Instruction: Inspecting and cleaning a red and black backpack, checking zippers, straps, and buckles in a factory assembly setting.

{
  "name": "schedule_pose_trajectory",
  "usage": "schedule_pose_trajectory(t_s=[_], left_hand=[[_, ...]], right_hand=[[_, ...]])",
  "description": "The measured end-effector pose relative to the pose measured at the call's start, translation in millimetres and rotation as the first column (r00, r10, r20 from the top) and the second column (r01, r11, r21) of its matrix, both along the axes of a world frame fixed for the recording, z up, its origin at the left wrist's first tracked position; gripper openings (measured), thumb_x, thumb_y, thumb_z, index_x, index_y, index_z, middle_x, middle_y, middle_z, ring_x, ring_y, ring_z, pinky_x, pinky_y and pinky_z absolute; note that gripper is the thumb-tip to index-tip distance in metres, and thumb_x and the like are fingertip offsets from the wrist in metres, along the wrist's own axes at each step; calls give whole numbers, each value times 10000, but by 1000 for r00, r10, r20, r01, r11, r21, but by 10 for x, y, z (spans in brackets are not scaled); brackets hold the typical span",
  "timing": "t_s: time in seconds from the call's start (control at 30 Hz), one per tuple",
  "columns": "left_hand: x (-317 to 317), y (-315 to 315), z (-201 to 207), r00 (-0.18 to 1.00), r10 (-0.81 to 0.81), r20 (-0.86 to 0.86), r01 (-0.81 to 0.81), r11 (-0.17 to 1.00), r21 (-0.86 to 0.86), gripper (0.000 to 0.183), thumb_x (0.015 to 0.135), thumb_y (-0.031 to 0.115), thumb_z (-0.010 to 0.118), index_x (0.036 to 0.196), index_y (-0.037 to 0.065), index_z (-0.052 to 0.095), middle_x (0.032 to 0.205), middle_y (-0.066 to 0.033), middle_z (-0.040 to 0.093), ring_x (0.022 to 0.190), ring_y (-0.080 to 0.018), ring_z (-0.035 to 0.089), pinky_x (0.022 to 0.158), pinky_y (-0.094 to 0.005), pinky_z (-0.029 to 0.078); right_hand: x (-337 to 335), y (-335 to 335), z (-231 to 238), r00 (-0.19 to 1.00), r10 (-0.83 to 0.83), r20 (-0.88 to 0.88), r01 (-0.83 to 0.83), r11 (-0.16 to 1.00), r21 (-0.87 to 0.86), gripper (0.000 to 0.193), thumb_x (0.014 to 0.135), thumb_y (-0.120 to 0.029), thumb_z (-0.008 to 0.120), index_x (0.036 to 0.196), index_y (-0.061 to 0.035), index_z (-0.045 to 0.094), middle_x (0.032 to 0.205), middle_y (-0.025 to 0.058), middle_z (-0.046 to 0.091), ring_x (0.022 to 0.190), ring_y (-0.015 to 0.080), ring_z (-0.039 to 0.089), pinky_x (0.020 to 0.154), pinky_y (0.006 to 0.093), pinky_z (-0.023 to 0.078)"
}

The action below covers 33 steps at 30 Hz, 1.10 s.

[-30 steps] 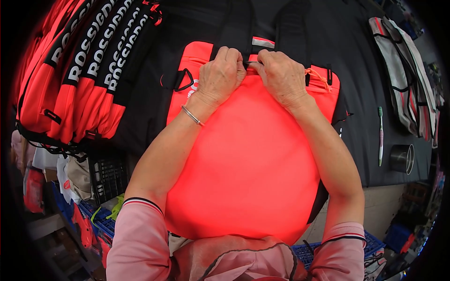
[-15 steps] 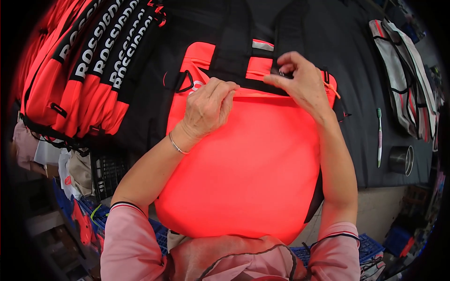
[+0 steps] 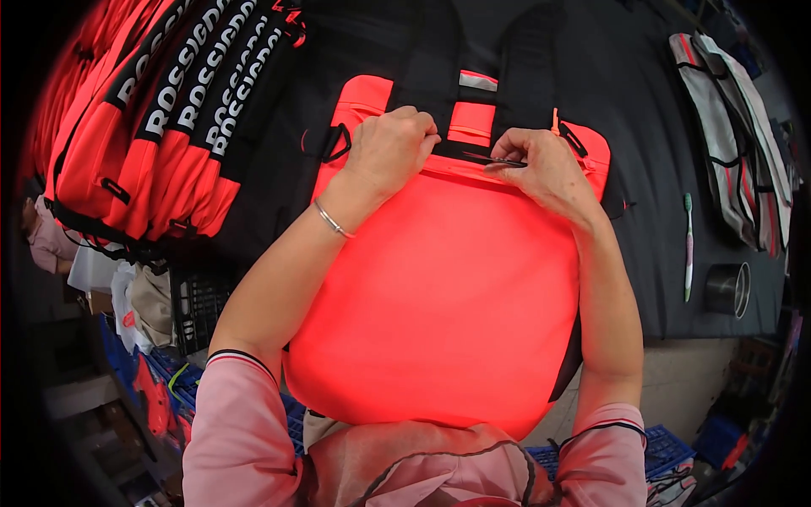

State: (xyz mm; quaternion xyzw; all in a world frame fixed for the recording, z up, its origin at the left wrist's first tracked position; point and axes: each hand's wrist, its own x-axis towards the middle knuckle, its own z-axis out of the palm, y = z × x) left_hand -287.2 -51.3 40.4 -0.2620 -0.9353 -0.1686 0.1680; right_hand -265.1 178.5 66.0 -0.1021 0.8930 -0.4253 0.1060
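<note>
A bright red-orange backpack (image 3: 439,296) lies in front of me, its black shoulder straps (image 3: 524,68) stretching away across the table. At the left of its upper seam, my left hand (image 3: 390,148) is closed in a pinch; whatever its fingertips hold is too small to make out. My right hand (image 3: 545,169) is closed on small thread snips (image 3: 483,157), whose thin blades point left toward the pinched fingers, over the seam. Most of the snips is hidden in the hand. An orange zip pull (image 3: 555,120) stands up beyond the right hand, beside a black loop (image 3: 574,141).
A stack of similar red and black bags (image 3: 160,160) fills the left. On the dark cloth at right lie a toothbrush (image 3: 688,249), a metal cup (image 3: 725,291) and grey-white bags (image 3: 731,135). Blue crates (image 3: 667,448) stand below the table edge; a black crate (image 3: 198,304) is at left.
My right hand has moved down to the seam, bringing the snips' blades into sight. My left hand has shifted slightly up and right, still pinched. The zip pull now points upward.
</note>
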Motion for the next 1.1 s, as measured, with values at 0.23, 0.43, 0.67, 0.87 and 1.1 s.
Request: schedule_pose_trajectory(t_s=[0.23, 0.43, 0.67, 0.87, 1.1], left_hand=[[-65, 23, -146, 987, 35, -156, -15, 992, 126, 92, 829, 96, 709, 801, 45, 638, 737, -67, 605, 599, -241, 614, 554, -338, 498], [-11, -17, -133, 997, -48, -60, 64, 951, 301, 43, 840, 69, 698, 867, 50, 671, 791, -66, 615, 617, -228, 619, 550, -331, 502], [-64, 50, -72, 989, -144, -32, 140, 985, -103, 79, 863, 101, 666, 896, 37, 633, 836, -79, 594, 652, -279, 627, 553, -372, 501], [-183, 37, -80, 988, -125, 87, 133, 986, -98, 98, 867, 81, 624, 881, 39, 537, 857, -124, 558, 643, -332, 595, 564, -422, 489], [52, -40, -102, 999, 44, 11, -45, 919, 393, 139, 838, -7, 658, 961, 12, 596, 868, -95, 579, 611, -165, 579, 564, -300, 492]], right_hand=[[-8, 4, -19, 1000, -29, 1, 29, 999, -28, 246, 794, -154, 787, 847, 46, 654, 672, 80, 634, 614, 149, 593, 590, 307, 464], [-23, 51, -89, 999, -16, -48, 13, 999, -50, 238, 792, -152, 784, 846, 44, 661, 663, 83, 637, 619, 146, 603, 595, 307, 471], [-23, 33, -56, 999, -16, -45, 15, 1000, -26, 249, 797, -171, 783, 858, 44, 673, 687, 94, 660, 627, 155, 619, 604, 308, 481], [-20, 26, -7, 999, -27, 39, 27, 999, -18, 219, 809, -162, 780, 862, 19, 668, 712, 44, 638, 689, 102, 590, 651, 272, 476], [3, 48, 15, 997, -57, 50, 60, 995, -73, 180, 835, -107, 744, 902, 44, 674, 764, 86, 706, 715, 136, 684, 653, 280, 513]])
